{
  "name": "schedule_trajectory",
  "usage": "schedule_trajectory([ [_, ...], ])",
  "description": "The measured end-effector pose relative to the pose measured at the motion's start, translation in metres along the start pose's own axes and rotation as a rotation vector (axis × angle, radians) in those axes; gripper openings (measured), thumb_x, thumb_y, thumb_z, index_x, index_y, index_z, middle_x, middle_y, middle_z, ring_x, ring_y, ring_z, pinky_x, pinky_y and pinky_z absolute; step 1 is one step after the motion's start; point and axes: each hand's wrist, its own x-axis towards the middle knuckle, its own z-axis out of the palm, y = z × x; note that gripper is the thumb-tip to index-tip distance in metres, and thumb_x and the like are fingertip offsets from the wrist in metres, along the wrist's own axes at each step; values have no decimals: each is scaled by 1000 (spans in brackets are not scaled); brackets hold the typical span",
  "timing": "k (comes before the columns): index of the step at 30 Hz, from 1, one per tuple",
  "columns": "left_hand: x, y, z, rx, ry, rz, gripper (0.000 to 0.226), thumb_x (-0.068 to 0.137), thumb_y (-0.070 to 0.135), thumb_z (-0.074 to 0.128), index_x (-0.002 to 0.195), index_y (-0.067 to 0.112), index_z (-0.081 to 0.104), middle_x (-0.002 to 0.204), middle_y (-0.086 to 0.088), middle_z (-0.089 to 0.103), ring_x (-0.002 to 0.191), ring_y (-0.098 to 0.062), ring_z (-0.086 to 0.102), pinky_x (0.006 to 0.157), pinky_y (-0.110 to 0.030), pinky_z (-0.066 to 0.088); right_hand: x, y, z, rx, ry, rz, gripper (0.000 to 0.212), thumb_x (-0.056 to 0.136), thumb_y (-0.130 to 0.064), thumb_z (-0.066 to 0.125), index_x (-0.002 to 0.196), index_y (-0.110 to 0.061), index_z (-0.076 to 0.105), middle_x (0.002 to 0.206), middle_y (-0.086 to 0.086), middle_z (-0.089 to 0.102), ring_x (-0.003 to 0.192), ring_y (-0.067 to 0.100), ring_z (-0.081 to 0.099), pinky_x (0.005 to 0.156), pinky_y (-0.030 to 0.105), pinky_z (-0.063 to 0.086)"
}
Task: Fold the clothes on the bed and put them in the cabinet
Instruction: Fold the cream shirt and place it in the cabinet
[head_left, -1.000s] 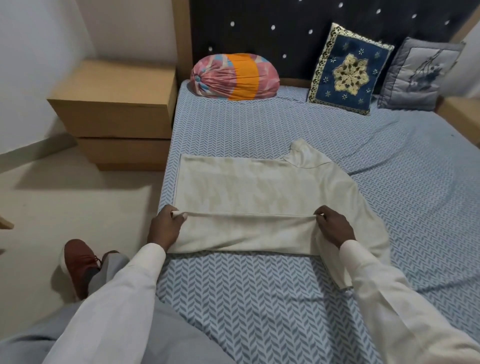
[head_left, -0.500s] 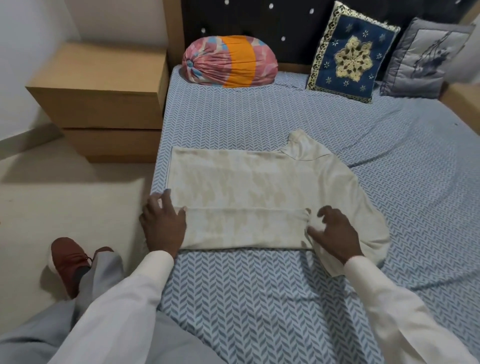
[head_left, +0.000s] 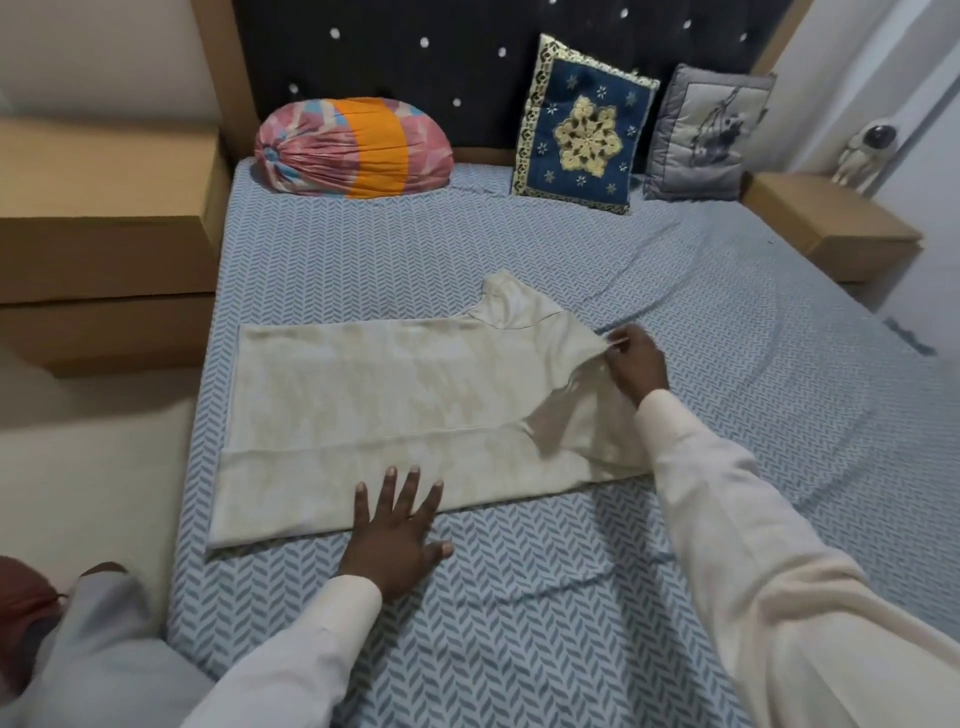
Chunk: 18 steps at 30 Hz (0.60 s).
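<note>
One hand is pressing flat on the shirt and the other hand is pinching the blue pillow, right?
Not quite. In the head view the left hand does press flat on the shirt, but the right hand is pinching the shirt's edge, not the blue pillow, which nobody is touching.

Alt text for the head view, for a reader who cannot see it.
A person's left hand lies flat on the near edge of a partly folded cream shirt on a blue-patterned bed, while the right hand pinches a lifted fold of it.

Leaning against headboard (head_left: 467, 52): bolster (head_left: 353, 148), blue cushion (head_left: 584, 124), grey cushion (head_left: 704, 135). Standing on right nightstand (head_left: 826, 218): astronaut figurine (head_left: 865, 150).
</note>
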Motion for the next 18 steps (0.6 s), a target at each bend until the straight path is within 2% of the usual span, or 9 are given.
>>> schedule_trajectory([
  [1,0,-1,0,-4,-7,4,109,49,92,-23,142,34,-31,146,4,-41,138,-26,-38,106,-56,-27,10,-3,-11,115,142,31,24,88,-14,57,112,-14,61,114,15,68,107,32,61,87,32,44],
  [3,2,0,0,-13,-10,9,111,42,87,-31,140,35,-33,144,4,-44,136,-26,-40,106,-57,-27,20,7,-29,151,204,92,28,88,-16,57,116,-14,57,117,15,66,110,34,60,90,33,44],
  [6,3,0,0,-29,-19,9,108,44,86,-31,139,36,-35,141,4,-47,135,-26,-41,105,-57,-27,22,56,-33,-108,-50,223,25,81,-16,61,104,-10,64,115,16,68,105,34,63,90,35,49],
  [9,4,2,-1,-31,-33,7,109,40,87,-34,137,36,-37,140,4,-49,134,-25,-43,103,-55,-29,0,96,-26,-242,-351,360,24,71,-14,68,89,3,70,97,23,71,79,31,68,68,33,53],
  [11,4,2,0,-49,-33,3,110,39,87,-34,136,36,-38,140,4,-49,134,-24,-43,102,-54,-31,-14,111,-19,-223,-368,389,25,74,-13,72,95,1,71,98,19,70,81,30,68,66,29,51],
  [13,4,3,-2,-38,-23,13,109,40,88,-32,136,37,-37,140,5,-48,134,-24,-44,99,-53,-34,-22,125,-9,-142,-236,392,19,80,-13,71,98,-7,72,104,19,70,92,31,68,76,32,52],
  [15,4,4,-2,-6,-39,20,109,42,89,-29,137,37,-36,141,5,-47,135,-23,-42,95,-51,-37,-29,125,-4,-136,-20,409,16,86,-16,64,100,-15,70,113,19,66,104,34,63,86,37,49],
  [17,4,2,-6,-4,-36,13,102,57,93,-14,143,39,-27,147,8,-38,141,-22,-34,100,-50,-33,-31,114,5,-202,107,383,22,86,-17,58,108,-18,64,119,19,57,112,37,56,91,42,46],
  [18,2,2,-10,-20,-9,0,92,72,87,-1,149,40,-16,154,8,-27,147,-22,-22,107,-52,-23,-32,107,11,-219,132,332,26,84,-17,57,110,-18,60,118,19,55,112,38,55,91,44,45],
])
